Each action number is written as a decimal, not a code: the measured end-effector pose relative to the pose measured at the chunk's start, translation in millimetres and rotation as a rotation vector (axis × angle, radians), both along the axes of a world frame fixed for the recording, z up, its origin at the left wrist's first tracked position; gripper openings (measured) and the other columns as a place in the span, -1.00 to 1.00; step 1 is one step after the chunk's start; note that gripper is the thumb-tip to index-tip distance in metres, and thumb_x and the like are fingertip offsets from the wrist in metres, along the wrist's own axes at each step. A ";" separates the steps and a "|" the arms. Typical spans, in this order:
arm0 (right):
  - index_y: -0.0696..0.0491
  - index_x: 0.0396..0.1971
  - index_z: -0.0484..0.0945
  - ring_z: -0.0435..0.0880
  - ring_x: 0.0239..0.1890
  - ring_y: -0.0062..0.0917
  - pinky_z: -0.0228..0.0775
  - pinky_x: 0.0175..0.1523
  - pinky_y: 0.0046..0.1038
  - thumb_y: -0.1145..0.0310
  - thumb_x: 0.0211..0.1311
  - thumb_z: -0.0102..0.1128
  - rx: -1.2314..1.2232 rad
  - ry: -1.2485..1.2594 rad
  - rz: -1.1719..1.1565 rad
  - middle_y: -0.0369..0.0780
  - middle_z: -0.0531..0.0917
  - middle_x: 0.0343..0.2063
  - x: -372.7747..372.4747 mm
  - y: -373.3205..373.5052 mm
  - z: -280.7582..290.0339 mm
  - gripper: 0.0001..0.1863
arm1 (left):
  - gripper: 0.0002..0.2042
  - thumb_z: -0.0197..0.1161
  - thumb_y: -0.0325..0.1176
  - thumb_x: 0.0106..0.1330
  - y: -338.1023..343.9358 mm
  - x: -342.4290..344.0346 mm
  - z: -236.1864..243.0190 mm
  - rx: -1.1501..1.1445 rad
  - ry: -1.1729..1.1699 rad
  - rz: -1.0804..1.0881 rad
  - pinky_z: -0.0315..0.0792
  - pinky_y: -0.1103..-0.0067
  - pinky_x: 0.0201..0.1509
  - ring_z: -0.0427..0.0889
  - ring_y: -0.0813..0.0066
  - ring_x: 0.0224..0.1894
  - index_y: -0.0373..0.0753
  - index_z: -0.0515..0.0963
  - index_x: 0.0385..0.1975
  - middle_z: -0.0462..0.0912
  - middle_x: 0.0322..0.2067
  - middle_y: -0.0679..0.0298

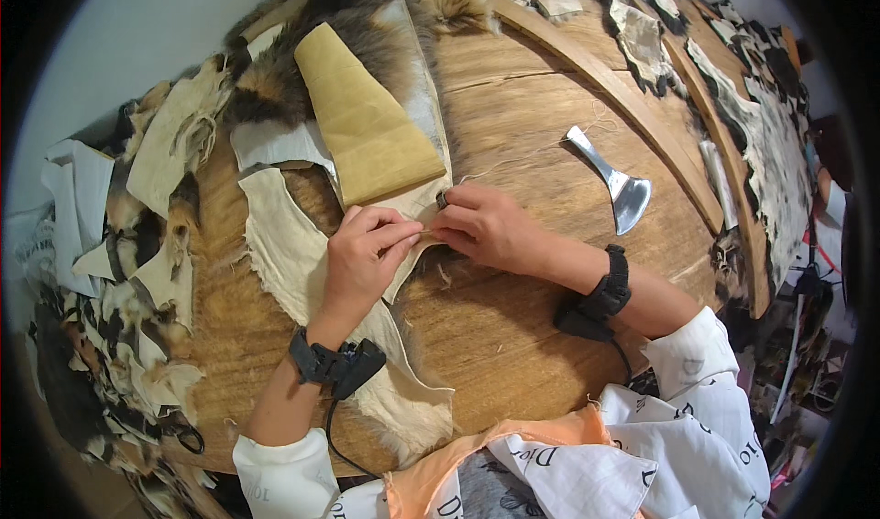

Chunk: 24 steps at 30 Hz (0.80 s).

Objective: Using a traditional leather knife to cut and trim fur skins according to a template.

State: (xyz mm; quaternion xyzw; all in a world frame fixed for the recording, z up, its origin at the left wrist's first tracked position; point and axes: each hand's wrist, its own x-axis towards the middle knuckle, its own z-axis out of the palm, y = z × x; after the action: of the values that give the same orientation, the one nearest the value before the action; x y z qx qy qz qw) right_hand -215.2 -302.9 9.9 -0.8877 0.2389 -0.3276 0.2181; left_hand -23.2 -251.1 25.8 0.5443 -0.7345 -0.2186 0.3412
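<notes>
Across the round wooden bench, worn and scratched, pelts and hide scraps lie heaped along the left and far edges, with a pale wall behind. Long curved wooden strips arc over its right half. Dark fur pelt lies at the far side, and on it a tan, tapered leather piece. A cream hide piece, skin side up, runs from mid-bench toward the near edge. Right of centre lies a small metal blade tool with a flared head. Both forearms come in from the near edge, each with a black wrist strap. The left hand pinches the hide's edge between thumb and fingers, grip closed on it. The right hand meets it, fingertips pinched at the same seam; a thin thread trails away from it.
</notes>
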 end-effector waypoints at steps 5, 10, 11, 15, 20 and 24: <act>0.07 -0.36 0.55 0.49 -0.53 -0.37 0.32 -0.42 -0.43 0.47 -0.03 0.23 0.406 -0.095 -0.074 -0.23 0.44 -0.62 -1.9 -6.8 22.1 -0.83 | -0.82 0.32 -0.51 -0.05 -0.3 6.1 -3.8 0.071 0.029 0.000 0.41 0.57 -0.26 0.51 0.42 -0.35 -0.20 0.65 -0.39 0.57 -0.44 0.29; 0.08 -0.43 0.55 0.52 -0.48 -0.27 0.33 -0.39 -0.37 0.47 -0.02 0.20 0.369 0.030 -0.012 -0.16 0.48 -0.58 -3.3 -12.2 15.2 -0.90 | -0.84 0.33 -0.50 -0.07 -1.9 3.2 -2.8 0.038 0.046 -0.006 0.42 0.56 -0.31 0.50 0.41 -0.36 -0.16 0.65 -0.44 0.56 -0.45 0.32; 0.10 -0.46 0.54 0.51 -0.47 -0.27 0.33 -0.39 -0.36 0.47 -0.02 0.20 0.334 0.028 -0.041 -0.16 0.48 -0.57 -1.6 -12.0 11.7 -0.92 | -0.84 0.33 -0.50 -0.07 -2.3 2.6 -2.6 0.039 0.045 -0.011 0.42 0.56 -0.31 0.50 0.41 -0.36 -0.16 0.65 -0.44 0.56 -0.45 0.32; 0.13 -0.53 0.50 0.51 -0.45 -0.25 0.32 -0.39 -0.34 0.48 -0.02 0.18 0.317 -0.017 -0.034 -0.14 0.46 -0.55 0.0 -12.9 4.6 -0.94 | -0.85 0.32 -0.50 -0.05 -1.2 3.9 -0.5 0.056 0.036 -0.001 0.41 0.58 -0.28 0.51 0.43 -0.35 -0.18 0.65 -0.43 0.58 -0.45 0.31; 0.14 -0.53 0.50 0.51 -0.45 -0.24 0.32 -0.39 -0.33 0.48 -0.01 0.16 0.327 -0.009 -0.019 -0.13 0.46 -0.56 -1.9 -14.3 2.4 -0.95 | -0.86 0.31 -0.51 -0.03 -1.4 2.7 -1.1 0.082 0.024 -0.002 0.40 0.59 -0.25 0.52 0.44 -0.33 -0.21 0.65 -0.42 0.59 -0.44 0.29; 0.12 -0.49 0.51 0.50 -0.49 -0.29 0.33 -0.40 -0.36 0.48 0.05 0.13 0.250 0.040 -0.011 -0.17 0.45 -0.57 0.1 -16.7 2.5 -0.96 | -0.86 0.30 -0.51 -0.03 -2.0 3.4 -1.5 0.053 0.031 -0.014 0.41 0.57 -0.27 0.51 0.41 -0.34 -0.22 0.64 -0.43 0.58 -0.43 0.29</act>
State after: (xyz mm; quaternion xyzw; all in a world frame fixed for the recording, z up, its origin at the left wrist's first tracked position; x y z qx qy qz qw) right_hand -215.1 -319.6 12.4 -0.8585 0.2870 -0.2789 0.3206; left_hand -19.8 -253.1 24.2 0.5446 -0.7268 -0.2489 0.3365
